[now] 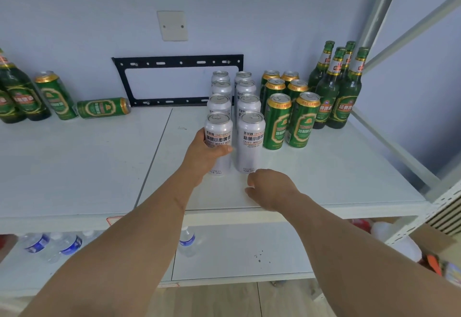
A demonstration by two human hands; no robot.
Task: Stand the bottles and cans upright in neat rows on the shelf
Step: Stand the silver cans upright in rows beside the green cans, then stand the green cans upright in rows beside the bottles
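My left hand (203, 153) grips a white beer can (218, 132) that stands at the front of the left white row on the shelf (324, 179). Beside it stands the front can of the right white row (250, 139). My right hand (270, 188) hovers just in front of that can with fingers loosely curled, holding nothing. Two rows of green cans (289, 117) stand upright to the right, and several green bottles (335, 87) stand behind them. At the far left, one green can (103, 107) lies on its side next to an upright green can (55, 94) and green bottles (18, 92).
A black metal bracket (177, 63) is fixed to the wall behind the cans. The shelf's metal post (381, 12) rises at the right. Water bottles (50, 243) lie on the lower shelf. A cardboard box (434, 244) with items sits at the lower right.
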